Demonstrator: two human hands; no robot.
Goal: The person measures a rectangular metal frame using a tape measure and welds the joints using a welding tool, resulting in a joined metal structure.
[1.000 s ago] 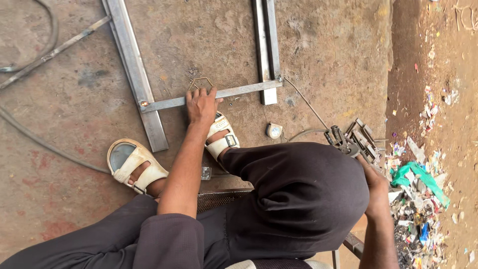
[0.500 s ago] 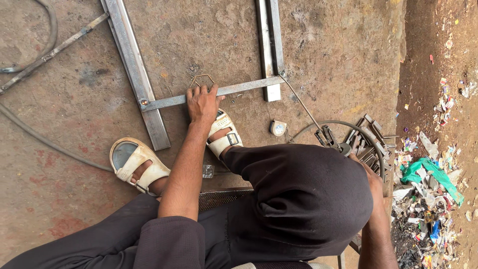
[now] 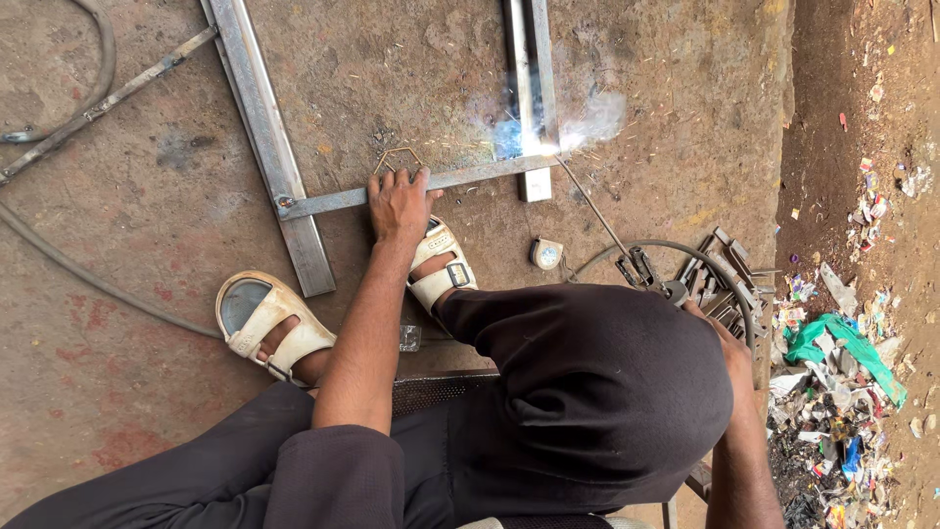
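Rod [image 3: 592, 211] now sparking (crossbar [image 3: 431, 184] under L hand [image 3: 397, 201])

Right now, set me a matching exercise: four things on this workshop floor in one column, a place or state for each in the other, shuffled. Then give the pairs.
Things:
1. left hand
2. welding rod
3. tape measure
4. green plastic scrap

Places or states:
A. lying in the litter at the right edge
B. tip sparking where the cross bar meets the upright bar
C. pressing down on the cross bar
D. on the floor beside the sandalled foot

Pairs: 1-C, 2-B, 3-D, 4-A
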